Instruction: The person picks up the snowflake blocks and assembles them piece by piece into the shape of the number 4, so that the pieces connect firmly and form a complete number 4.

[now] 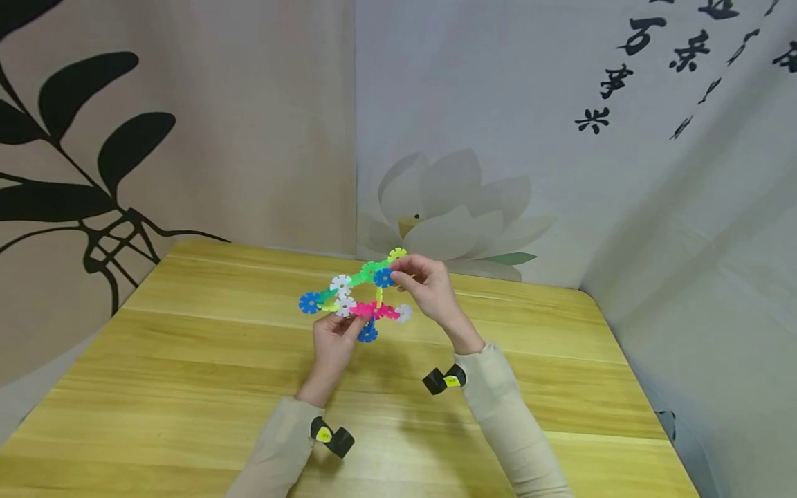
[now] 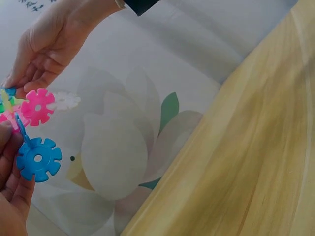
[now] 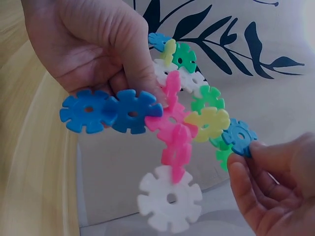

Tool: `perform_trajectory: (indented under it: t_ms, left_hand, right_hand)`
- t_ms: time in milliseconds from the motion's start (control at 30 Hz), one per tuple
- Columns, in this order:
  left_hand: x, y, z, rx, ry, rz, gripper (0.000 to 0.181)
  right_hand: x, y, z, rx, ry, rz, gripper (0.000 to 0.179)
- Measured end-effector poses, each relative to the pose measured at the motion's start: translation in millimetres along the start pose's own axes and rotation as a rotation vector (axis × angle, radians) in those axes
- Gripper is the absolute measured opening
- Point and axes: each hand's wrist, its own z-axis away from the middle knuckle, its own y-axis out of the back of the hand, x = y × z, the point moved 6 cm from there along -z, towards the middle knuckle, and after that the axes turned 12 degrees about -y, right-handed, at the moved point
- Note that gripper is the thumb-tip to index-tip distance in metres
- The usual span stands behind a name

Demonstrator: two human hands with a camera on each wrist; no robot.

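Observation:
A structure of interlocking plastic snowflake discs (image 1: 364, 309) is held up above the table between both hands. Pink, white, green, yellow and blue notched discs make up its open loop. My left hand (image 1: 334, 340) pinches it from below at the pink discs (image 3: 172, 118), beside two linked blue discs (image 3: 110, 112) that stick out. At the loop's right side, my right hand (image 1: 431, 287) pinches a blue disc (image 3: 240, 136) between thumb and fingers. That disc overlaps the green discs (image 3: 207, 100) in the right wrist view. A white disc (image 3: 170, 199) ends the pink branch.
The wooden table (image 1: 187, 387) lies beneath both forearms. Behind it hangs a light backdrop (image 1: 268, 138) printed with dark leaves, a lotus and characters. A black wrist camera (image 1: 333, 438) sits on the left sleeve, another camera (image 1: 443, 379) on the right.

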Motion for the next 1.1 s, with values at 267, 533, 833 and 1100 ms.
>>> perform_trajectory:
  t_ms: [267, 533, 833, 1100]
  left_hand:
    - [-1.3, -1.6, 0.0, 0.012, -0.002, 0.021, 0.012]
    - [-2.4, -3.6, -3.8, -0.012, -0.054, 0.04, 0.01]
    - [-3.2, -4.1, 0.8, 0.002, -0.019, 0.022, 0.01]
    - [-0.6, 0.9, 7.8, 0.061, -0.003, -0.07, 0.009]
  right_hand:
    - [-4.3, 0.1, -1.0, -0.027, -0.02, 0.025, 0.009]
    - [-5.5, 2.4, 1.4, 0.007, -0.018, 0.033, 0.009]
    - [-6.7, -0.8, 4.1, 0.031, -0.01, 0.101, 0.005]
    - [-9.4, -10.4, 4.5, 0.03, -0.058, 0.091, 0.004]
